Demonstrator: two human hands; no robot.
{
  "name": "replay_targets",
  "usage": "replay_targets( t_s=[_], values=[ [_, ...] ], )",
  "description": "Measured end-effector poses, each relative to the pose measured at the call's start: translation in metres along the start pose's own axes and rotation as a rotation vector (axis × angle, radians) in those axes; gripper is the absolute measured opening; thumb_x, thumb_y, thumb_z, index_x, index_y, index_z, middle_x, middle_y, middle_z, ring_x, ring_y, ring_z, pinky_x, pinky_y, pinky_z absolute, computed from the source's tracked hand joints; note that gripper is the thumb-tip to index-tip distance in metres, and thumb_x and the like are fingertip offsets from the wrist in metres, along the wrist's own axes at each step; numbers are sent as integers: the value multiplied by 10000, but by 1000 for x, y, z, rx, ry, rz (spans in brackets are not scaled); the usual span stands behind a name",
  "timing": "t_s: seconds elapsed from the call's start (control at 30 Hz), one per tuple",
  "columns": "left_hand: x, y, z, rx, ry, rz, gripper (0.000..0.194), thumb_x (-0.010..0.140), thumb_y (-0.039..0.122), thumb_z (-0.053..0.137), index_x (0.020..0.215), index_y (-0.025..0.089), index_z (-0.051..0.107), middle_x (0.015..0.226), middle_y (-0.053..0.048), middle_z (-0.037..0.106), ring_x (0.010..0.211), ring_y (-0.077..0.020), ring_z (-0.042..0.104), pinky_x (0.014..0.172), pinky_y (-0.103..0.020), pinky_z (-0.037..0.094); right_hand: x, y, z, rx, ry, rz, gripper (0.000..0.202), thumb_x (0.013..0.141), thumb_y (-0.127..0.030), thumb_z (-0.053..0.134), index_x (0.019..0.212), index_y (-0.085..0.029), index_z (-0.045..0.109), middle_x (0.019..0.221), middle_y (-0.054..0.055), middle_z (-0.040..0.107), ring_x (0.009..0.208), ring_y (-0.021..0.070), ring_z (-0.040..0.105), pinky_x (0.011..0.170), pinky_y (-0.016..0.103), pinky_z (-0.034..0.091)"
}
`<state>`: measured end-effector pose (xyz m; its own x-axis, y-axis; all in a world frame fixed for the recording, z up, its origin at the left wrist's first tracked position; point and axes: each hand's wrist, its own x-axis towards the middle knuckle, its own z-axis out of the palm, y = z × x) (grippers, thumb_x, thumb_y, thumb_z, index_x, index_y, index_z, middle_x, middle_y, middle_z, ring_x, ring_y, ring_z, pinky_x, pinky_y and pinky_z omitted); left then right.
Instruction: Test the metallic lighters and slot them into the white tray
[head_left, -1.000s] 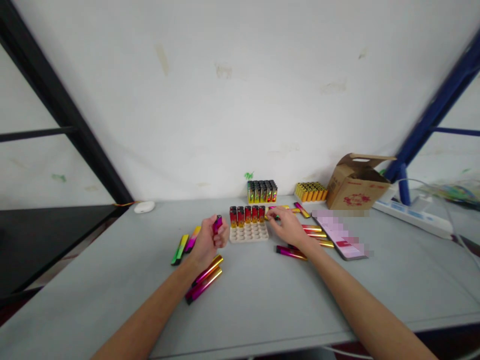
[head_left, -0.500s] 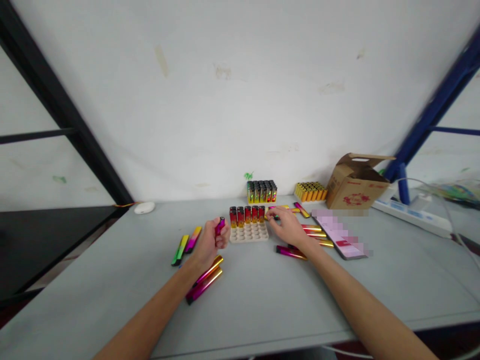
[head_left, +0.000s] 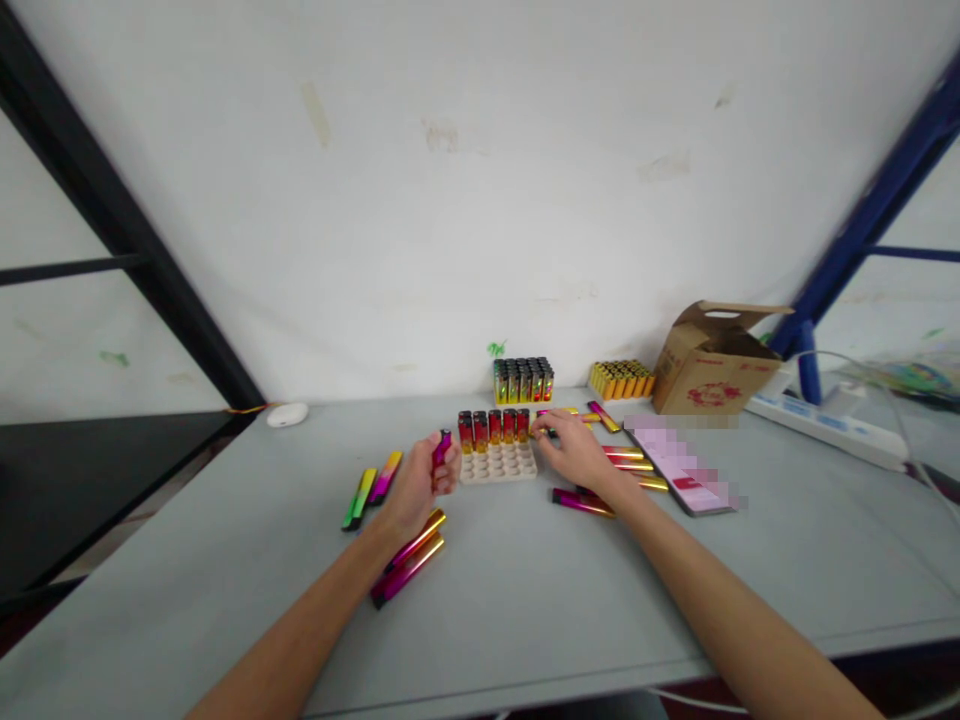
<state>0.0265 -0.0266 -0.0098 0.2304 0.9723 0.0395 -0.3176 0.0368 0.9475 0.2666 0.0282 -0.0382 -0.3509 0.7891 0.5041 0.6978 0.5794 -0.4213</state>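
Note:
My left hand (head_left: 415,490) is wrapped round a purple metallic tube (head_left: 442,448), whose dark-tipped top sticks up out of the fist. A pale tray with round holes (head_left: 499,474) lies between my hands. Dark-topped red-to-gold tubes (head_left: 495,430) stand upright in its back rows, while the front holes are bare. At the tray's right side, my right hand (head_left: 576,450) has bent fingers close together over other lying tubes; what they hold, if anything, is hidden. Two purple-and-gold tubes (head_left: 412,568) lie beside my left forearm, and several red-and-gold tubes (head_left: 626,465) lie right of my right hand.
Against the wall stand a block of dark-topped tubes (head_left: 523,382), a tray of yellow-orange cylinders (head_left: 622,380) and an open cardboard box (head_left: 709,370). A phone (head_left: 679,470) and a power strip (head_left: 829,432) lie right. Green-yellow tubes (head_left: 360,500) and a white case (head_left: 287,415) are left.
The view has shifted very slightly. Both hands stay in nearly the same place, the left one still round the purple tube.

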Motion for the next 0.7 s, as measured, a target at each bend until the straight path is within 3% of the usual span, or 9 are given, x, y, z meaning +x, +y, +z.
replay_targets(
  t_s=[0.27, 0.4, 0.53, 0.7],
  values=[
    [-2, 2, 1, -108, -13, -28, 336, 835, 447, 484, 635, 185, 418, 532, 71, 285, 447, -75, 255, 414, -172, 254, 0, 1, -2, -4, 4, -11, 155, 827, -119, 502, 857, -171, 646, 916, 75, 660, 924, 215, 575, 840, 337, 422],
    [-4, 6, 6, -205, -53, -69, 237, 843, 382, 490, 745, 167, 509, 599, 23, 431, 509, -105, 399, 481, -220, 376, 0, -3, -9, 11, 122, 19, 146, 846, -151, 502, 845, -182, 644, 906, 79, 681, 893, 225, 595, 826, 357, 437],
    [-6, 4, 12, -178, -68, -13, 155, 823, 304, 584, 816, 156, 540, 684, -7, 531, 599, -118, 491, 560, -238, 424, 0, -25, -16, 128, 257, -4, 147, 888, -202, 489, 876, -189, 634, 898, 74, 688, 867, 214, 608, 808, 349, 451],
    [-12, -3, 21, 109, -123, -6, 303, 802, 397, 675, 948, 166, 545, 765, -24, 619, 619, -135, 590, 538, -245, 475, -5, -64, -18, 374, 178, -94, 147, 899, -255, 522, 945, -200, 650, 926, 61, 682, 871, 190, 615, 798, 331, 479]
  ],
)
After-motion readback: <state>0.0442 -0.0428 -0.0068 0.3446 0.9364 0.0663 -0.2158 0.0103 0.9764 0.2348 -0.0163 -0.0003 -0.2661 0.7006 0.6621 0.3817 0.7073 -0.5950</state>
